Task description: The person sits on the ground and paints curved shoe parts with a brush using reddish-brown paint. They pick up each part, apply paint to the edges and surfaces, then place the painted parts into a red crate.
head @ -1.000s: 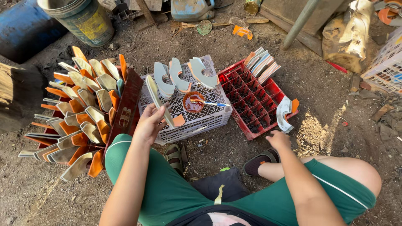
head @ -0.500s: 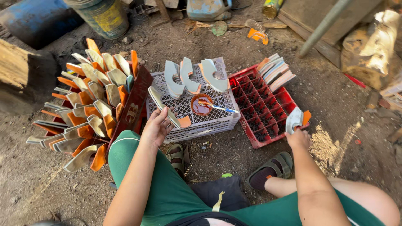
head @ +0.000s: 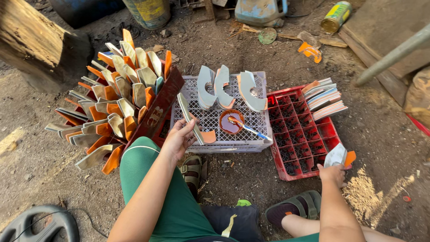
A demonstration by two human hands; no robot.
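Ground: bare packed dirt (head: 394, 134), sunlit, littered with scraps.
Log: thick wooden log (head: 36, 45) lying at upper left, well apart from the hands.
Dark red crate: tilted crate (head: 156, 107) at left, crammed with grey-and-orange curved sole pieces (head: 112, 103) fanning outward.
White crate: upturned lattice crate (head: 210, 121) in the middle, serving as a work surface; three curved grey pieces (head: 224, 87) stand on its far half.
Red crate: compartmented crate (head: 304, 130) just right of the white one; a small stack of flat pieces (head: 324, 96) rests on its far corner.
Person: seated, green shorts; sandalled feet (head: 291, 210) near the crates.
Left hand: left hand (head: 179, 139) at the near-left corner of the white crate, fingers closed around a long grey piece with an orange end (head: 195, 123), held on edge over the crate.
Right hand: right hand (head: 333, 172) at the near-right corner of the red crate, gripping a grey-and-orange piece (head: 338, 156) tilted above the rim.
Glue bowl: small round bowl of brownish liquid (head: 230, 122) on the white crate, just right of the left-hand piece.
Brush: blue-handled brush (head: 248, 129) lying across the bowl, handle pointing right.
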